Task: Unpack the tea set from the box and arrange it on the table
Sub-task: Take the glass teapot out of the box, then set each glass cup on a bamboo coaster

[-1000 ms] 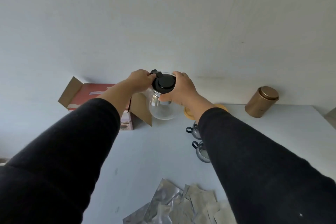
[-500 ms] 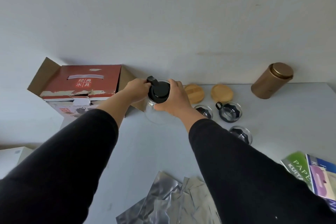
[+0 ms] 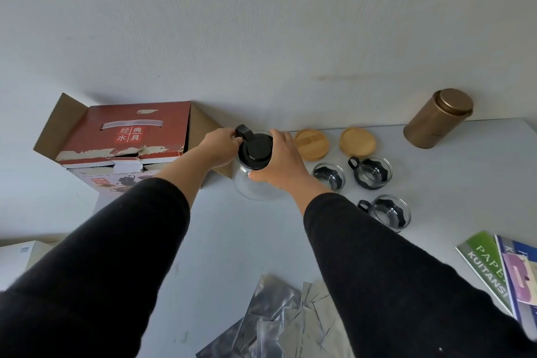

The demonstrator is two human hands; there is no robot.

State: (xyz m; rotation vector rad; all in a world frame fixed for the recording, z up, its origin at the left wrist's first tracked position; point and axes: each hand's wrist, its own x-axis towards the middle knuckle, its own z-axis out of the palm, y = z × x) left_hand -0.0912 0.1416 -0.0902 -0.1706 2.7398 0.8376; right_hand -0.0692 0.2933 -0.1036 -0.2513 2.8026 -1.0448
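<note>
A glass teapot [image 3: 251, 183] with a black lid [image 3: 257, 150] stands on the grey table [image 3: 232, 241] beside the open red box [image 3: 122, 136]. My left hand [image 3: 220, 145] grips its black handle at the lid's left. My right hand [image 3: 280, 163] wraps around the lid and the pot's right side. To the right stand three glass cups in black holders [image 3: 328, 180] [image 3: 372, 171] [image 3: 389, 212]. Behind them lie two round wooden coasters [image 3: 312, 144] [image 3: 357, 142].
A gold tin [image 3: 437, 118] stands at the back right against the wall. Silver foil bags [image 3: 276, 322] lie near the front edge. Green and purple booklets [image 3: 499, 270] sit at the right. A white box [image 3: 14, 259] is off the table's left.
The teapot came down from mid-air onto the table beside the box, both hands still on it. The view tilted down, bringing cups, coasters and booklets into sight.
</note>
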